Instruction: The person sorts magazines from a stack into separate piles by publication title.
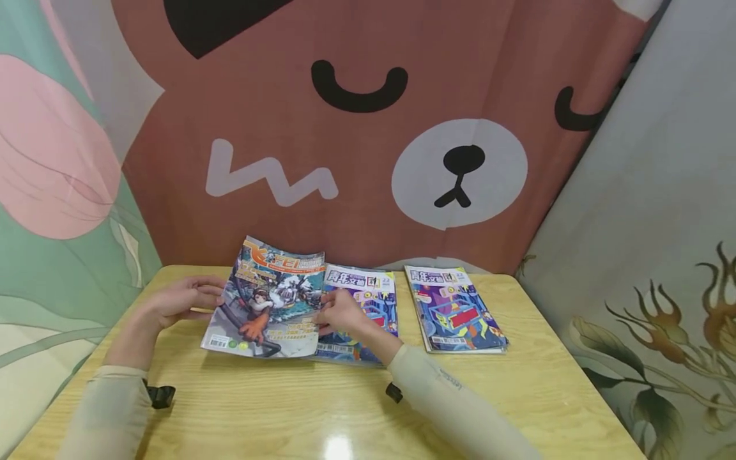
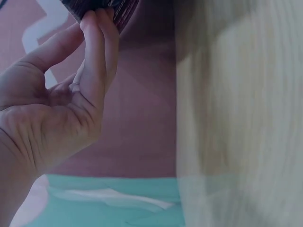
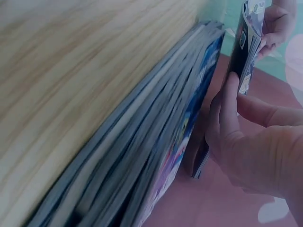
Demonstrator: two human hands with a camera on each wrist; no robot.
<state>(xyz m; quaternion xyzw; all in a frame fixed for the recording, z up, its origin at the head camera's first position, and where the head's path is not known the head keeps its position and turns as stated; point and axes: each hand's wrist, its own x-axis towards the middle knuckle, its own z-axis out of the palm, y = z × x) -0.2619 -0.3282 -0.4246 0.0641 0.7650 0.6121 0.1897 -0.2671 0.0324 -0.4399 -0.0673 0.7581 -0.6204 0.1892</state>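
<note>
One magazine [image 1: 273,303], pinched by the left hand [image 1: 186,299] and right hand [image 1: 345,315], partly hides another magazine [image 1: 384,308]; we see a wooden table [image 1: 259,409] and bear curtain [image 1: 356,153].

Free gap between stacks [image 1: 460,312], right of held magazine [image 1: 270,303]

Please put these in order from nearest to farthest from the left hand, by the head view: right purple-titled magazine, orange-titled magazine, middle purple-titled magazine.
1. Orange-titled magazine: held in the fingers of the left hand.
2. Middle purple-titled magazine: partly hidden by the right hand.
3. Right purple-titled magazine: beyond it, on the right.
</note>
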